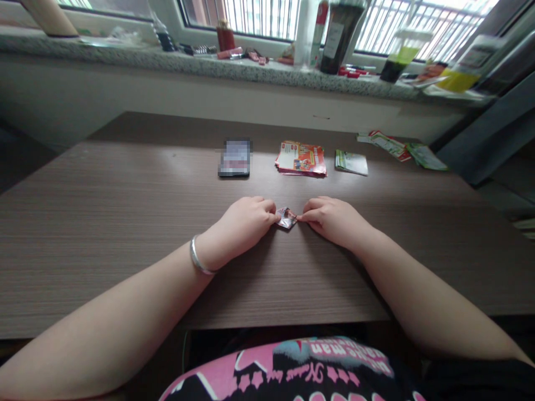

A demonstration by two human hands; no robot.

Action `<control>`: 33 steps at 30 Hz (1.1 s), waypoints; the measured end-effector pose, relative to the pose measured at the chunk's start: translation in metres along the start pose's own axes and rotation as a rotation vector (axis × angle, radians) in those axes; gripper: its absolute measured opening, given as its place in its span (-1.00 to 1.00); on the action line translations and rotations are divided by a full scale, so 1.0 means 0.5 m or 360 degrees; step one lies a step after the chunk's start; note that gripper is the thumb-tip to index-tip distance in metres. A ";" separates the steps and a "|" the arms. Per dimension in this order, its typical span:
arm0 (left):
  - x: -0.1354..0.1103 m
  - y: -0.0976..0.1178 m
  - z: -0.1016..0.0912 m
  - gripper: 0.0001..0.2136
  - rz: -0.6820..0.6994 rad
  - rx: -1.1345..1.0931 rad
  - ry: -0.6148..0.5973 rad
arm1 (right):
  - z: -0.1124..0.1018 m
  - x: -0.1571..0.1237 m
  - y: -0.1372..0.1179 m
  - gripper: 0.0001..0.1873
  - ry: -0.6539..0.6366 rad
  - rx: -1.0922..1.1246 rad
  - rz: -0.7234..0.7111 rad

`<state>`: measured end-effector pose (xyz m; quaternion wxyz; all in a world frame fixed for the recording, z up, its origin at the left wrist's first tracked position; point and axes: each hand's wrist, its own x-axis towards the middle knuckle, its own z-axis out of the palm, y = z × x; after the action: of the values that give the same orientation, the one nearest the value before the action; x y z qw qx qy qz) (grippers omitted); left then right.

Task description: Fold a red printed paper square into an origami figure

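A small folded piece of glossy paper point(286, 219), pale with a reddish-brown patch, lies between my hands at the middle of the table. My left hand point(248, 223), with a silver bangle point(198, 255) at its wrist, pinches the paper's left edge. Fingers of my right hand point(334, 220) close on its right corner. The fingertips cover both ends of the paper. Beyond the hands lies a stack of red and yellow printed sheets point(303, 159). To the right of that stack sits a smaller green and white folded pack point(351, 162).
A dark-framed phone-like device point(234, 159) with a blurred screen lies behind my left hand. Several green and red packets point(390, 146) are at the table's back right. Bottles, including a dark one point(339, 39), and small items crowd the stone windowsill point(184, 62).
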<state>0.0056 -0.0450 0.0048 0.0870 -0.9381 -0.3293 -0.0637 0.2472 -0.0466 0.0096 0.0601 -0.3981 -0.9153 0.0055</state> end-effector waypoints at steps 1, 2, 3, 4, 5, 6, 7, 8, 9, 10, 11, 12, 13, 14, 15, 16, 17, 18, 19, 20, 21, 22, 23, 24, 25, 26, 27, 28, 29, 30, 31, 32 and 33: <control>-0.001 0.000 0.000 -0.81 0.0002 0.0011 0.0000 | -0.002 -0.001 0.002 -0.71 -0.0007 -0.0016 -0.0026; -0.001 -0.001 0.001 -0.80 0.0005 0.0016 0.0002 | -0.003 -0.002 0.003 -0.70 -0.0011 -0.0031 -0.0045; -0.002 -0.002 0.002 -0.80 0.0012 0.0018 0.0007 | -0.004 -0.003 0.005 -0.70 -0.0013 -0.0045 -0.0056; -0.003 -0.003 0.004 -0.80 0.0019 0.0016 0.0016 | -0.005 -0.004 0.006 -0.70 -0.0014 -0.0052 -0.0059; -0.004 -0.004 0.007 -0.79 0.0026 0.0012 0.0024 | -0.006 -0.004 0.008 -0.71 -0.0016 -0.0051 -0.0057; -0.005 -0.006 0.009 -0.79 0.0029 0.0008 0.0032 | -0.007 -0.005 0.009 -0.71 -0.0016 -0.0041 -0.0051; -0.006 -0.007 0.010 -0.79 0.0032 0.0004 0.0041 | -0.007 -0.005 0.010 -0.71 -0.0015 -0.0023 -0.0044; -0.007 -0.008 0.011 -0.79 0.0036 -0.0001 0.0048 | -0.007 -0.006 0.011 -0.71 -0.0011 0.0000 -0.0037; -0.007 -0.009 0.012 -0.79 0.0041 -0.0007 0.0053 | -0.006 -0.006 0.012 -0.72 -0.0003 0.0024 -0.0030; -0.007 -0.009 0.012 -0.79 0.0048 -0.0014 0.0057 | -0.005 -0.006 0.013 -0.72 0.0011 0.0048 -0.0021; -0.006 -0.010 0.012 -0.79 0.0058 -0.0023 0.0060 | -0.002 -0.006 0.014 -0.72 0.0032 0.0075 -0.0011; -0.005 -0.011 0.011 -0.79 0.0070 -0.0035 0.0063 | 0.001 -0.006 0.015 -0.72 0.0065 0.0113 -0.0004; -0.004 -0.013 0.011 -0.79 0.0081 -0.0053 0.0069 | 0.006 -0.004 0.016 -0.73 0.0108 0.0167 0.0005; -0.002 -0.016 0.012 -0.78 0.0093 -0.0080 0.0084 | 0.011 -0.002 0.017 -0.73 0.0159 0.0234 0.0014; 0.000 -0.019 0.014 -0.78 0.0105 -0.0120 0.0105 | 0.016 0.000 0.018 -0.74 0.0214 0.0320 0.0019; 0.002 -0.023 0.017 -0.77 0.0113 -0.0174 0.0134 | 0.021 0.003 0.019 -0.75 0.0260 0.0405 0.0032; 0.004 -0.027 0.021 -0.77 0.0123 -0.0239 0.0167 | 0.026 0.006 0.019 -0.75 0.0301 0.0458 0.0013; 0.006 -0.031 0.025 -0.77 0.0119 -0.0315 0.0191 | 0.030 0.009 0.018 -0.76 0.0313 0.0499 -0.0020; 0.007 -0.035 0.029 -0.78 0.0107 -0.0384 0.0215 | 0.033 0.011 0.017 -0.77 0.0302 0.0520 -0.0062; 0.008 -0.037 0.033 -0.79 0.0072 -0.0434 0.0239 | 0.034 0.013 0.015 -0.78 0.0284 0.0518 -0.0104; 0.008 -0.038 0.036 -0.81 0.0030 -0.0463 0.0260 | 0.035 0.014 0.013 -0.79 0.0272 0.0497 -0.0137; 0.008 -0.038 0.038 -0.83 -0.0023 -0.0468 0.0271 | 0.036 0.014 0.011 -0.80 0.0270 0.0463 -0.0161; 0.007 -0.035 0.039 -0.84 -0.0119 -0.0437 0.0294 | 0.036 0.014 0.009 -0.80 0.0282 0.0422 -0.0177; 0.007 -0.032 0.038 -0.85 -0.0206 -0.0386 0.0319 | 0.035 0.013 0.006 -0.81 0.0300 0.0380 -0.0189; 0.007 -0.027 0.036 -0.86 -0.0247 -0.0329 0.0342 | 0.034 0.012 0.003 -0.81 0.0311 0.0348 -0.0200; 0.006 -0.023 0.034 -0.86 -0.0334 -0.0263 0.0386 | 0.033 0.011 0.000 -0.81 0.0301 0.0326 -0.0209; 0.007 -0.018 0.033 -0.86 -0.0401 -0.0210 0.0402 | 0.032 0.010 -0.004 -0.80 0.0276 0.0310 -0.0213; 0.007 -0.015 0.031 -0.84 -0.0380 -0.0198 0.0359 | 0.030 0.009 -0.008 -0.79 0.0250 0.0288 -0.0203; 0.008 -0.012 0.030 -0.82 -0.0347 -0.0219 0.0305 | 0.028 0.009 -0.012 -0.79 0.0234 0.0256 -0.0182; 0.008 -0.011 0.030 -0.80 -0.0311 -0.0246 0.0260 | 0.026 0.009 -0.017 -0.78 0.0220 0.0213 -0.0157; 0.009 -0.010 0.030 -0.77 -0.0274 -0.0278 0.0225 | 0.025 0.009 -0.021 -0.77 0.0210 0.0164 -0.0132; 0.009 -0.010 0.029 -0.75 -0.0251 -0.0307 0.0207 | 0.023 0.010 -0.025 -0.75 0.0199 0.0112 -0.0113; 0.008 -0.010 0.028 -0.74 -0.0236 -0.0329 0.0201 | 0.022 0.010 -0.029 -0.73 0.0190 0.0064 -0.0098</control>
<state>0.0064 -0.0356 -0.0075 0.0055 -0.9093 -0.3831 -0.1623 0.2320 -0.0524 0.0002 0.1227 -0.3680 -0.9217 -0.0016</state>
